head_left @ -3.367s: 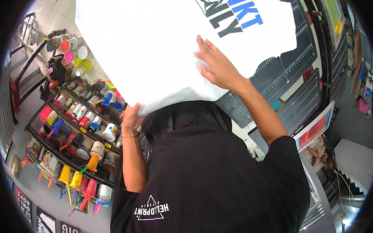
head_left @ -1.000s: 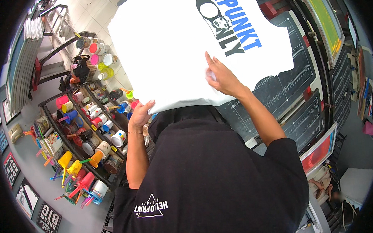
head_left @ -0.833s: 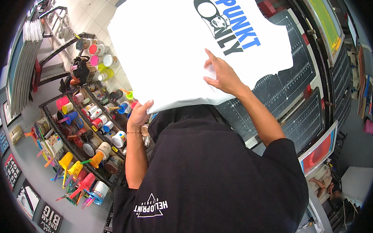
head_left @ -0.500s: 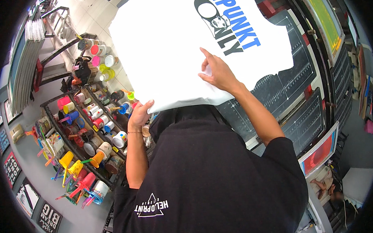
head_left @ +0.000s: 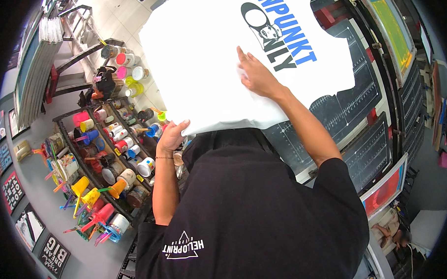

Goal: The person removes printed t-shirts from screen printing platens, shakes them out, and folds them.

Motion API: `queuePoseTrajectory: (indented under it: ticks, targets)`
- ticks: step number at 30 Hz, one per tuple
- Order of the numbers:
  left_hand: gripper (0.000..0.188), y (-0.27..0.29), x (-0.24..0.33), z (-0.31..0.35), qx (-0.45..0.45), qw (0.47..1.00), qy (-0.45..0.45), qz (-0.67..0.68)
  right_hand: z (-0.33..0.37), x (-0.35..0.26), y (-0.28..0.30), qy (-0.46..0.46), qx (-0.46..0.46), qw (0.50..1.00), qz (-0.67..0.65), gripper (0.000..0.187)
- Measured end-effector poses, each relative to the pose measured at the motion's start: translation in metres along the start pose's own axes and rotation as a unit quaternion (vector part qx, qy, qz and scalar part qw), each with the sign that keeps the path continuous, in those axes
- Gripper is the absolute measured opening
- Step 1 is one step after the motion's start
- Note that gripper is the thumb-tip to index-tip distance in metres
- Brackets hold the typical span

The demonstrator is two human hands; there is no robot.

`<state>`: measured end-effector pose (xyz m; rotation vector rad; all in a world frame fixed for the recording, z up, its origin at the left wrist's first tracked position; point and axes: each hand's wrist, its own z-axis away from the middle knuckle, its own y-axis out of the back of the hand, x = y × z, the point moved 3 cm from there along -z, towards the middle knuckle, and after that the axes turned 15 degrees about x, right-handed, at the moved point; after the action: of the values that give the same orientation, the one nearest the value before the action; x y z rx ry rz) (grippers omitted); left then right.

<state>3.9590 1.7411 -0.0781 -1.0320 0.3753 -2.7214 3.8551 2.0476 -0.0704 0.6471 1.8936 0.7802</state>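
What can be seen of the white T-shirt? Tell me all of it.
The white T-shirt looks like soft cotton and lies spread print-up over a dark gridded printing board. It bears blue and black lettering beside a black round graphic. Its lower hem faces the person. The left hand grips the hem's near-left corner; the right hand lies flat on the cloth just below the print. A sleeve shows at the right edge.

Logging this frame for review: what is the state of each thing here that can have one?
White printed T-shirt: spread flat over the press board, print facing up.
Left hand: fingers curled over the shirt's lower edge, gripping it.
Right hand: laid flat, palm down, on the shirt beside the print.
Gridded black platen: bare, uncovered beside the shirt.
Ink tubs on rack: upright; some open with tools standing in them.
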Motion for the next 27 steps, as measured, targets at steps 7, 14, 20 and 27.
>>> queuePoseTrajectory:
  ticks: [7,14,20,27]
  targets:
    - [0.036,0.005,0.001,0.003,0.003,1.0,-0.013,0.0,-0.039,0.0,0.0,-0.083,-0.045,0.992,-0.079,0.082]
    - [0.039,0.005,0.002,0.002,-0.003,1.0,-0.01,-0.022,-0.056,0.01,-0.027,0.045,0.135,0.989,0.038,0.071]
    - [0.045,0.018,0.003,-0.016,0.061,0.978,-0.029,-0.197,-0.059,0.003,0.01,-0.133,0.047,0.987,-0.078,0.061]
    - [0.04,0.017,0.143,-0.119,0.24,0.758,-0.318,-0.517,0.069,0.016,0.079,-0.423,0.28,0.853,-0.127,0.051]
